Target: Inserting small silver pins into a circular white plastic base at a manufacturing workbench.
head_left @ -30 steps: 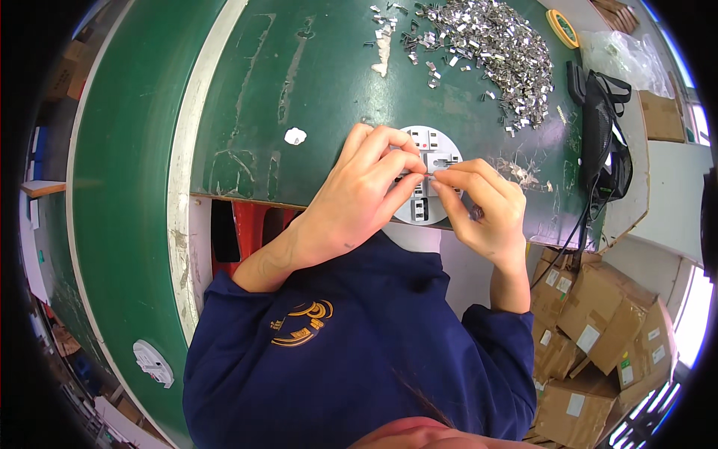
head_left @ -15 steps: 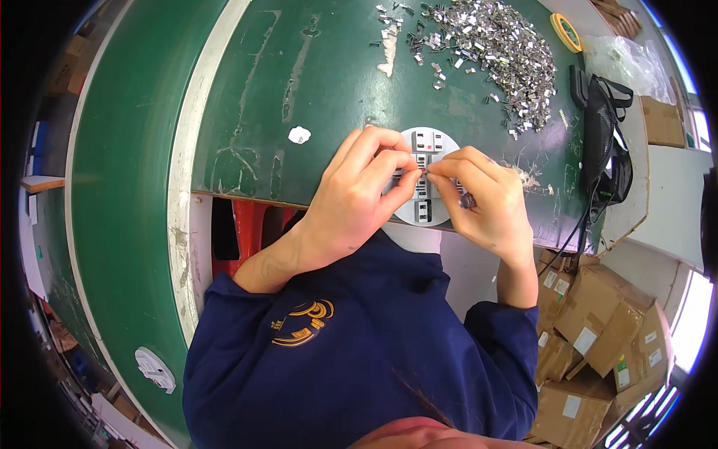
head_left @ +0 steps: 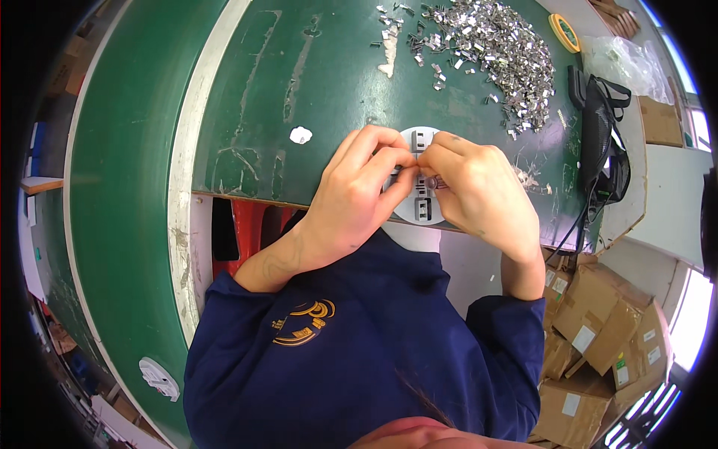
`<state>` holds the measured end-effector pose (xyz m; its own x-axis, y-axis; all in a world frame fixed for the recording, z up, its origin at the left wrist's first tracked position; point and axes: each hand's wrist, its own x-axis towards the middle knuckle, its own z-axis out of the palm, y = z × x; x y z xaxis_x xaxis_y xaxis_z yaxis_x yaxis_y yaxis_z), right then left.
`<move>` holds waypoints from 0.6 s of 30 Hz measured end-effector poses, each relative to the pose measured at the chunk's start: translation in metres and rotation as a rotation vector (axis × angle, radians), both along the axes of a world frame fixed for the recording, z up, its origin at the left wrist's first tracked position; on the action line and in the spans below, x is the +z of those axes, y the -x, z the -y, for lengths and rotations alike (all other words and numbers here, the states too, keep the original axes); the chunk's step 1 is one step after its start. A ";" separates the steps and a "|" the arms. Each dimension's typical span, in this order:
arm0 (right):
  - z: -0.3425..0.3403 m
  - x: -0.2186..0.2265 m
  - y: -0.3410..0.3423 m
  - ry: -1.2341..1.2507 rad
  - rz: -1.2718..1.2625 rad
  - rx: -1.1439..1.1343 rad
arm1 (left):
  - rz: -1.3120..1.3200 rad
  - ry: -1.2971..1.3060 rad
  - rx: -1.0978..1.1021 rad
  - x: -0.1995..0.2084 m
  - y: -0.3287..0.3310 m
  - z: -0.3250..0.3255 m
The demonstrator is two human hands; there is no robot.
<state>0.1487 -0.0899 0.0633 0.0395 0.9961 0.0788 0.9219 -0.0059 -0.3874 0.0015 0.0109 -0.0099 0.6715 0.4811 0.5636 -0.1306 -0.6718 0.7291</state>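
I see the green table (head_left: 314, 82) with a clip pile (head_left: 493, 45) at its far side. Near its front edge lies the white disc (head_left: 416, 209); over it my left hand (head_left: 359, 194) and right hand (head_left: 479, 191) pinch a small metal part (head_left: 431, 182) between fingertips.

1. Green worktable (head_left: 247, 90): fills the upper left and centre of the frame; paint scratched and chipped.
2. Heap of small metal clips (head_left: 497, 49): top centre-right, loose pieces scattered at its edges.
3. Roll of yellow tape (head_left: 564, 32): top right, beside the heap.
4. Black device with cable (head_left: 598, 146): right edge of the table.
5. Cardboard boxes (head_left: 598, 329): stacked, lower right.
6. Small white scrap (head_left: 300, 135): on the table, centre left.
7. White round object (head_left: 158, 378): lower left.
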 end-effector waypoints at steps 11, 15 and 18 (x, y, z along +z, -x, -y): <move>0.004 -0.004 -0.001 -0.036 -0.164 -0.067 | -0.032 0.059 -0.028 0.002 0.002 -0.002; 0.002 -0.003 0.001 -0.004 -0.052 0.004 | -0.043 0.042 -0.030 0.003 0.002 -0.004; 0.001 -0.006 0.000 -0.041 -0.107 0.020 | -0.051 0.067 -0.044 0.002 0.003 -0.004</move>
<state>0.1491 -0.0914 0.0577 0.0300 0.9928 0.1162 0.8752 0.0301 -0.4828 -0.0014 0.0152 -0.0082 0.7198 0.4856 0.4960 -0.1209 -0.6159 0.7785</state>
